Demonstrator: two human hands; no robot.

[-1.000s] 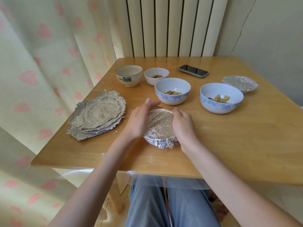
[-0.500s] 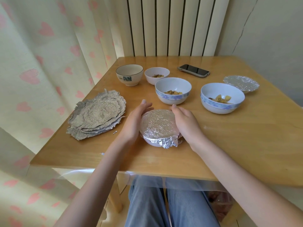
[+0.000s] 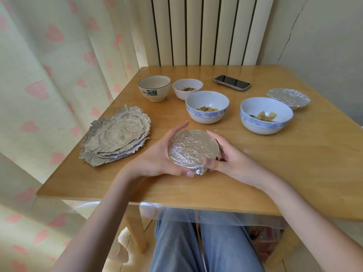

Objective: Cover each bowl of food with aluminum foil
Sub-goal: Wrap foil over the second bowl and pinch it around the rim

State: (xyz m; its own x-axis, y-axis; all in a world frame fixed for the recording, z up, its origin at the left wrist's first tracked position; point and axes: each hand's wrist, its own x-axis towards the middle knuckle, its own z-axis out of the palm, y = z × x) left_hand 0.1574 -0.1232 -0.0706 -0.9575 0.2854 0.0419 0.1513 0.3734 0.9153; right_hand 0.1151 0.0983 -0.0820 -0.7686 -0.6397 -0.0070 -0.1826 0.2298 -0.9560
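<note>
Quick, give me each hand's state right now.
Left hand: curled round the foil-covered bowl, holding it.
Right hand: grips the same bowl, thumb pressing the foil edge.

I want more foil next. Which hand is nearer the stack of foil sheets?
Left. The left hand grips the covered bowl on the side facing the foil stack; the right hand holds the bowl's far side.
</note>
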